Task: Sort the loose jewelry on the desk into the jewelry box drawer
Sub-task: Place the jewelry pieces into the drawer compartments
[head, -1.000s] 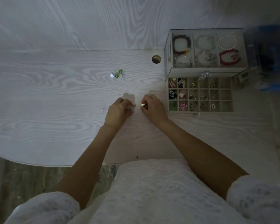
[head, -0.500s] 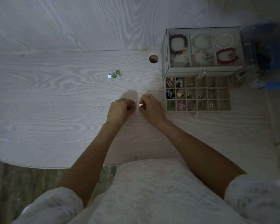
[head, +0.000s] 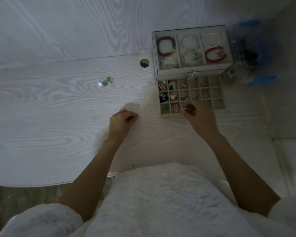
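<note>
The open grid drawer (head: 222,93) of the clear jewelry box (head: 174,72) holds small pieces in several compartments. My right hand (head: 199,115) hovers over the drawer's front row, its fingertips pinched together toward the left; the small white earring it carried is hidden between them. On the desk left of the drawer rests my left hand (head: 122,119), fingers curled in, with nothing visible in it. A loose pair of green earrings (head: 108,81) with a white bead beside them lies further back on the desk.
The box's top tray shows bracelets under glass. A round cable hole (head: 144,63) is cut in the desk (head: 41,108) left of the box. A blurred blue and dark object (head: 253,55) stands right of the box. The desk's front edge curves near my lap.
My right hand has left the left hand and moved right, from the desk middle to over the drawer's front row. The left hand stayed in place.
</note>
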